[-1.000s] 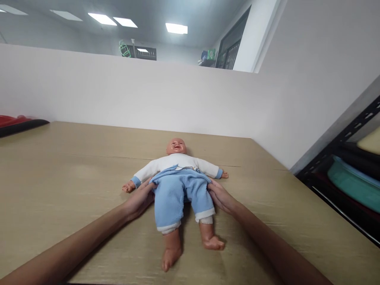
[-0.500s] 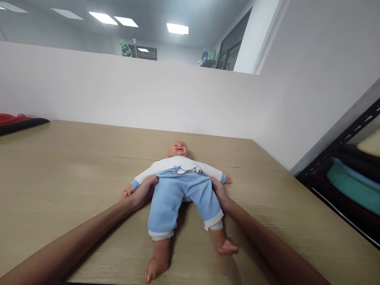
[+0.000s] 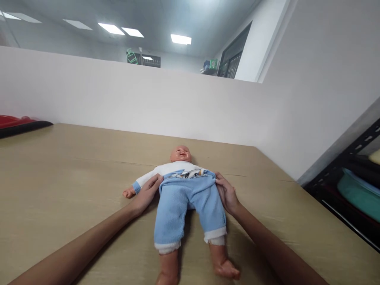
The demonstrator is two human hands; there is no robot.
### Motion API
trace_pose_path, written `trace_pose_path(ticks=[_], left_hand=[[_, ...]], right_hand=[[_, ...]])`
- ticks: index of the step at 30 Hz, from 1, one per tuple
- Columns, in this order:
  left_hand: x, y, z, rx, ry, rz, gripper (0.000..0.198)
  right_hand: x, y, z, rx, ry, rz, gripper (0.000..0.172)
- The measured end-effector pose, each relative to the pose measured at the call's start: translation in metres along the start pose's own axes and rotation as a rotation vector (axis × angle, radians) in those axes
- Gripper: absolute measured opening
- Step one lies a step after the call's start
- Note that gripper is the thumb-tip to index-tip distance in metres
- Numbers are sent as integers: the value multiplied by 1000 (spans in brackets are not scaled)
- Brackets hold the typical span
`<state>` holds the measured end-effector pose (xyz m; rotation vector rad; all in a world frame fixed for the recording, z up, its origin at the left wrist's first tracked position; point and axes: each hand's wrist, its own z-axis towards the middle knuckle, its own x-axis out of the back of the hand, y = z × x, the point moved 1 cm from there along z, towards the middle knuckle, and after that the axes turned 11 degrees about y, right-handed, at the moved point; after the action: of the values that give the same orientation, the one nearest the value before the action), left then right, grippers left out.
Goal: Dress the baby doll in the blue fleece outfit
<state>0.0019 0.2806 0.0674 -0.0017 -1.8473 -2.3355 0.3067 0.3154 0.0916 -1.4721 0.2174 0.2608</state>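
A baby doll point(image 3: 181, 153) lies on its back, head away from me, in a white top point(image 3: 170, 168) with blue cuffs and light blue trousers point(image 3: 191, 198) with white hems. My left hand point(image 3: 149, 192) pinches the trousers' waistband at the left side. On the right side, my right hand point(image 3: 227, 194) grips the same waistband and covers the doll's arm there. The waistband is stretched wide over the doll's belly, below a printed picture on the top. Both bare feet point toward me.
The doll rests on a wooden table point(image 3: 89, 174) against a white partition point(image 3: 118, 99). A red object point(image 3: 14, 120) with a black edge is at the far left. At the right stands a black rack point(image 3: 353, 152) holding a teal item point(image 3: 359, 194).
The waistband is spread wider and sits higher on the doll's top. Both hands have shifted slightly outward and up with it, and the view has tilted a little.
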Motion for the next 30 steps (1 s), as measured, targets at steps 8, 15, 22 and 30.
trace_pose_path(ticks=[8,15,22,30], left_hand=[[3,2,2,22,72,-351,38],[-3,13,-5,-9,132,-437,27],[-4,17,-13,-111,193,-436,31],[-4,15,-18,-114,258,-371,27]], right_hand=[[-13,8,47,39,177,-341,20],[-80,-31,67,467,98,-734,26],[-207,-11,104,569,-1000,-1175,34],[-238,28,111,527,-1299,-1179,34]])
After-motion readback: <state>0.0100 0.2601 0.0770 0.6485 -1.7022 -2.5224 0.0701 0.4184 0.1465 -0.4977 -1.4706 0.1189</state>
